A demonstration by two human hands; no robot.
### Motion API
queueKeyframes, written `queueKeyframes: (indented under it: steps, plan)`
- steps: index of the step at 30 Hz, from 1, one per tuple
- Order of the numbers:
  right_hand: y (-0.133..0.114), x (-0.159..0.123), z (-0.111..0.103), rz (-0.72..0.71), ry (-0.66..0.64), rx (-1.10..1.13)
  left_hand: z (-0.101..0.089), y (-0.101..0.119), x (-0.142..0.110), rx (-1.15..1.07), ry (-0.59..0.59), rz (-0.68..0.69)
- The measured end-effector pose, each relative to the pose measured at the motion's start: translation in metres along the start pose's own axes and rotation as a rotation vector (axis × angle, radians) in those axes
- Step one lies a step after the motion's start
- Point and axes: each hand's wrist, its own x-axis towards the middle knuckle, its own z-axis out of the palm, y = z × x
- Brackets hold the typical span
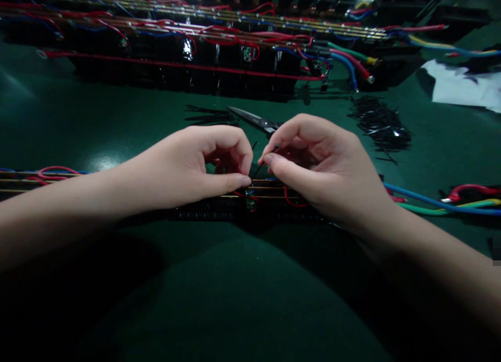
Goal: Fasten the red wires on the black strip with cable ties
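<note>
A long black strip assembly (pixel 203 212) with red, blue and bare copper wires lies across the green table in front of me. My left hand (pixel 188 164) is curled over its middle, thumb and fingers pinched together at the wires. My right hand (pixel 321 166) pinches a thin black cable tie (pixel 261 165) between thumb and forefinger, its lower end reaching down to the strip beside my left thumb. Both hands nearly touch over a small green part and red wire loops (pixel 289 200).
Scissors (pixel 254 121) lie just beyond my hands. A pile of black cable ties (pixel 379 124) lies at right, another bundle (pixel 209 116) left of the scissors. Several wired black strips (pixel 188 54) stack at the back. White paper (pixel 465 88) far right. Coloured cables (pixel 438 204) trail right.
</note>
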Motion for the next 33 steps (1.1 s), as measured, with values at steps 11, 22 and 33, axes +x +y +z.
queueKeyframes:
  steps: [11, 22, 33]
  plan:
    - [0.004, 0.001, 0.000, -0.056, 0.033, 0.003, -0.004, -0.007, -0.001, 0.116, -0.048, 0.164]
    - [0.007, 0.000, 0.000, -0.050, 0.010, -0.016, -0.005, -0.011, -0.002, 0.140, -0.052, 0.223]
    - [0.002, 0.000, -0.001, -0.082, -0.090, -0.152, -0.006, -0.011, -0.002, 0.195, -0.054, 0.270]
